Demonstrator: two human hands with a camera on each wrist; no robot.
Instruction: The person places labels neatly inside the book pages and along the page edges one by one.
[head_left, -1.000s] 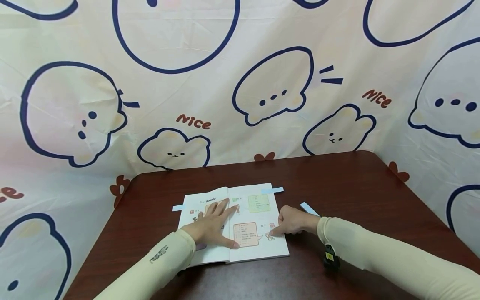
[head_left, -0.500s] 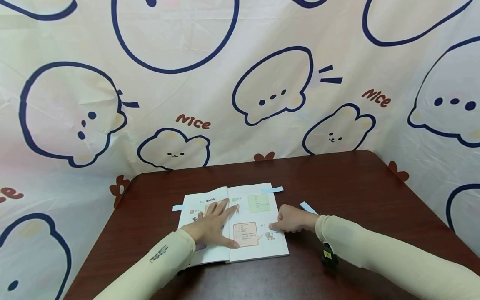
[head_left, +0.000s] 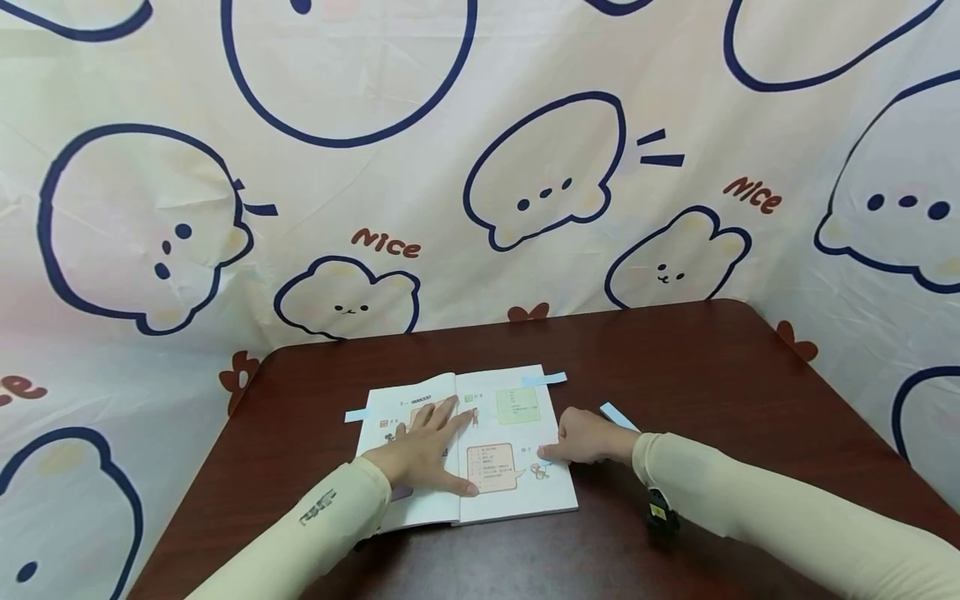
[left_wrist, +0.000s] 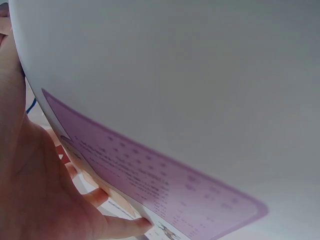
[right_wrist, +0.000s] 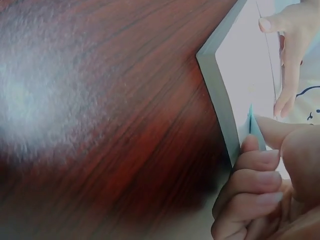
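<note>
An open book [head_left: 543,500] with printed pages lies on the table. My left hand [head_left: 423,454] rests across its middle with fingers spread; the left wrist view shows this hand [left_wrist: 45,185] beside a curved page [left_wrist: 165,65]. At the right page's outer edge, my right hand [head_left: 588,437] pinches a small light-blue paper strip between thumb and index finger. In the right wrist view the strip [right_wrist: 256,134] stands up from the page, the other fingers of the right hand [right_wrist: 260,185] curled beside the book. Its far end is hard to make out.
Blue paper tabs stick out from the left page [head_left: 356,415] and the upper right page [head_left: 546,380]. Another blue strip [head_left: 617,416] lies on the dark wooden table [head_left: 675,358], partly behind the right wrist. A patterned curtain [head_left: 442,192] hangs around the table.
Over the first half second my right hand shifted slightly up the page, uncovering more of the small printed drawing. Since then it has hardly moved. The left hand and book stay put.
</note>
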